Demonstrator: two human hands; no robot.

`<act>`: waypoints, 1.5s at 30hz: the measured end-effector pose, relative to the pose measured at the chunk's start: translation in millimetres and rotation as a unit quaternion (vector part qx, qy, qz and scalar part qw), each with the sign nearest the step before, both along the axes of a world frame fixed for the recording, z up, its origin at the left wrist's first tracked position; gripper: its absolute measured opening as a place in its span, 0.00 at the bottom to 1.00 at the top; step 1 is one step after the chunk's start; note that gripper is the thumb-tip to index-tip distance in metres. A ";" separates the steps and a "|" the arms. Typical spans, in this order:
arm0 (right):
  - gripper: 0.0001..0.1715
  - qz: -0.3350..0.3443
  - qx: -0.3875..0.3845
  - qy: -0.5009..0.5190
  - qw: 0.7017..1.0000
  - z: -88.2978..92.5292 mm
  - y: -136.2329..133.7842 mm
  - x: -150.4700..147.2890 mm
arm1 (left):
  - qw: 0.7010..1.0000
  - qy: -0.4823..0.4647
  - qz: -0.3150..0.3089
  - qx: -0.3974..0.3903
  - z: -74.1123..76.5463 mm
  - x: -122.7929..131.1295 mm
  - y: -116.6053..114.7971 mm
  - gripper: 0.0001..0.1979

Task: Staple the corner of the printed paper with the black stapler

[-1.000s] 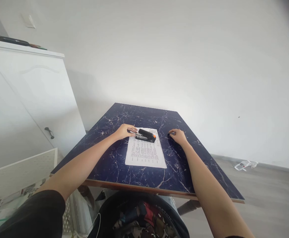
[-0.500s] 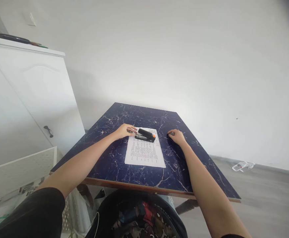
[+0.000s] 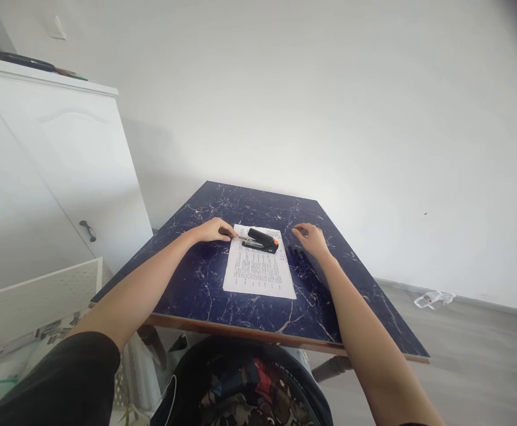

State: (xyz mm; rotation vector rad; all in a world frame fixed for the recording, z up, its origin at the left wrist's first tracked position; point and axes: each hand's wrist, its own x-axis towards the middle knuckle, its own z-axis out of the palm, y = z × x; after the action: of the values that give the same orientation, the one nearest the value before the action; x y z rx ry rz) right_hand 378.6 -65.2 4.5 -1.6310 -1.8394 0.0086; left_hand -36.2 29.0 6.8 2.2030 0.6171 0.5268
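Stapler (image 3: 262,239), between left hand (image 3: 212,229) and right hand (image 3: 312,239): black body, orange tip, silver front end.
Paper (image 3: 258,272) beneath it: white, rows of dark print.
Table (image 3: 196,290) under both hands: navy, white marble veining, brown edge.
Cabinet (image 3: 63,165) beyond left hand: white, dark handle.
Sleeve (image 3: 63,384): black.

One stapler (image 3: 262,240), one printed sheet (image 3: 258,271), one table (image 3: 196,290), one cabinet (image 3: 63,171), two hands: left hand (image 3: 212,229), right hand (image 3: 312,239)
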 end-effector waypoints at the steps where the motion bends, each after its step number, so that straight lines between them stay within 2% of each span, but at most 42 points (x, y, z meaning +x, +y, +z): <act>1: 0.21 0.040 -0.008 0.021 0.999 2.8 -2.1 -11.8 | 1.000 0.001 -0.009 -0.010 -0.1 -2.2 0.9 0.14; 3: 0.22 0.119 -0.039 0.051 0.991 5.7 -6.3 -37.4 | 1.000 -0.005 -0.003 -0.021 -0.8 -2.9 0.7 0.16; 5: 0.25 0.170 -0.065 0.056 0.982 4.7 -9.5 -61.2 | 0.999 -0.019 0.021 -0.019 -2.2 1.1 -2.4 0.17; 7: 0.27 0.197 -0.075 0.044 0.977 0.9 -11.1 -79.2 | 0.999 -0.032 0.034 -0.013 -4.2 9.2 -7.6 0.18; 9: 0.24 0.211 -0.077 0.028 0.974 -3.9 -11.4 -90.2 | 0.999 -0.040 0.037 -0.008 -6.6 20.3 -14.1 0.17; 13: 0.20 0.218 -0.075 -0.003 0.973 -11.4 -10.2 -96.3 | 0.996 -0.065 0.047 0.027 -13.4 45.7 -24.5 0.16; 17: 0.18 0.221 -0.072 -0.005 0.973 -15.4 -7.9 -96.5 | 0.995 -0.062 0.054 0.057 -22.0 63.4 -25.6 0.14; 21: 0.18 0.211 -0.078 0.020 0.974 -13.2 -6.7 -98.2 | 0.994 -0.049 0.058 0.081 -24.6 67.2 -22.5 0.14; 25: 0.14 0.187 -0.071 -0.006 0.980 -2.8 -11.3 -97.4 | 0.992 -0.043 0.050 0.105 -19.1 59.4 -14.2 0.13; 28: 0.13 0.210 -0.096 -0.022 0.973 7.8 -19.2 -93.1 | 0.986 -0.076 0.108 0.106 -17.5 47.2 -2.1 0.11; 32: 0.14 0.256 -0.202 -0.053 0.944 22.2 -26.6 -82.9 | 0.967 -0.079 0.225 0.088 -23.9 34.8 12.4 0.11; 35: 0.16 0.247 -0.252 -0.071 0.933 31.6 -26.8 -72.1 | 0.972 -0.021 0.212 0.095 -27.8 33.9 14.4 0.08; 38: 0.18 0.229 -0.274 -0.084 0.930 36.2 -32.7 -55.6 | 0.969 0.036 0.184 0.162 -28.0 36.7 9.8 0.07; 42: 0.23 0.201 -0.262 -0.093 0.939 29.3 -64.7 -14.9 | 0.948 0.088 0.172 0.254 -28.9 41.5 1.9 0.11; 45: 0.27 0.174 -0.241 -0.064 0.953 19.7 -94.0 25.3 | 0.932 0.125 0.179 0.288 -31.4 45.2 -1.7 0.12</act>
State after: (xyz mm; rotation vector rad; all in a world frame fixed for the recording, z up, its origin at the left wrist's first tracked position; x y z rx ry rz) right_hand 403.9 -159.1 24.2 -1.6160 -2.3372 0.5563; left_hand 9.1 27.3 -24.6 2.7529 1.1305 0.6858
